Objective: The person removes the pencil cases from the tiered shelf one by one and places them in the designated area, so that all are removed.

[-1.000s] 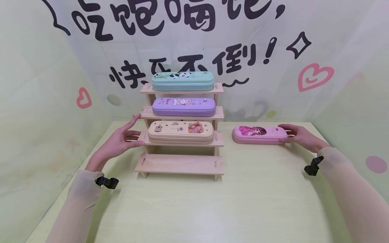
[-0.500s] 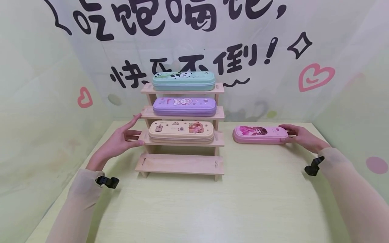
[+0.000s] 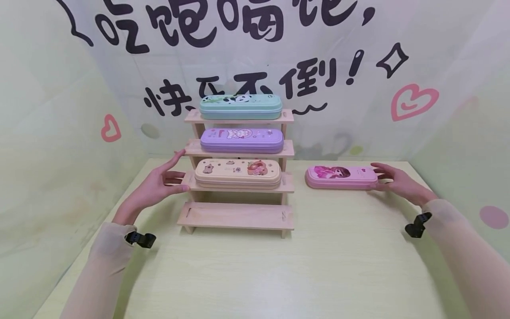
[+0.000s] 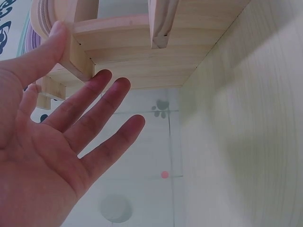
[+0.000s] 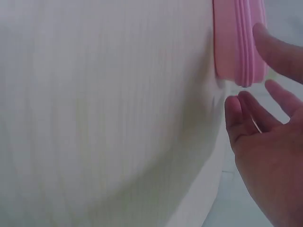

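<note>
Pink oblong pencil case with cartoon girl print (image 3: 341, 177) lies flat on pale wooden table (image 3: 279, 270), right of stepped wooden display rack (image 3: 238, 184). Right hand (image 3: 394, 180) at case's right end, forearm low over table, fingers (image 5: 277, 49) extended and spread, relaxed; one fingertip touches case end, others just beside it, no grip. Left hand (image 3: 159, 186) at rack's left side, palm open, fingers (image 4: 102, 101) straight, thumb against shelf edge bearing beige oblong pencil case (image 3: 237, 173).
</note>
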{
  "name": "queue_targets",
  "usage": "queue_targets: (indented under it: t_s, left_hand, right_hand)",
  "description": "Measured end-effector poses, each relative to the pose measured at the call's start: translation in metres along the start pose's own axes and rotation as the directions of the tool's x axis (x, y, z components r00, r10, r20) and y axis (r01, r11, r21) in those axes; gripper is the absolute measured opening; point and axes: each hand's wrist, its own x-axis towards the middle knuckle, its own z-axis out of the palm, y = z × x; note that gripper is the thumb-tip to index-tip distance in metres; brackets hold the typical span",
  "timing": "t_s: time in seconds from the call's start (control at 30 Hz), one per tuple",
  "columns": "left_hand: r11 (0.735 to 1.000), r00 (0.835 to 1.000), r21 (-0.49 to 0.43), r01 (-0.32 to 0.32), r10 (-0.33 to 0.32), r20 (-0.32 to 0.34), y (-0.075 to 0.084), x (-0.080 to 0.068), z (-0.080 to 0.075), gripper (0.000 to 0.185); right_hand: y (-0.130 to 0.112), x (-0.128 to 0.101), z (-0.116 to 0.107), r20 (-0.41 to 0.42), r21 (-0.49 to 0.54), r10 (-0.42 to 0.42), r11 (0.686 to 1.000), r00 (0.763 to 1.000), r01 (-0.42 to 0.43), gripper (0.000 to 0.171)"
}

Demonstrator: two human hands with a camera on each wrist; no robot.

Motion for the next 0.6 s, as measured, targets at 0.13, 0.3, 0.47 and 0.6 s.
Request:
queue_targets:
  t_s: [0.13,0.3,0.47,0.6]
  left_hand:
    - [1.0,1.0,0.004,-0.01,0.01,-0.002,0.0,0.0,0.0,0.106]
    - [1.0,1.0,0.002,-0.023,0.023,-0.004,-0.002,0.0,-0.001,0.107]
    - [0.999,0.999,-0.001,-0.035,0.035,-0.003,-0.002,0.001,0.0,0.107]
    - [1.0,1.0,-0.007,-0.03,0.03,-0.004,-0.001,0.001,0.0,0.106]
  right_hand:
    - [-0.009,-0.01,0.003,-0.039,-0.029,0.007,1.0,0.999,-0.008,0.083]
    - [-0.024,-0.023,0.012,-0.06,-0.089,-0.015,0.996,0.998,0.01,0.085]
    - [-0.04,-0.039,0.022,-0.104,-0.138,-0.059,0.989,0.993,0.044,0.083]
    - [-0.054,-0.051,0.031,-0.156,-0.161,-0.127,0.982,0.98,0.101,0.08]
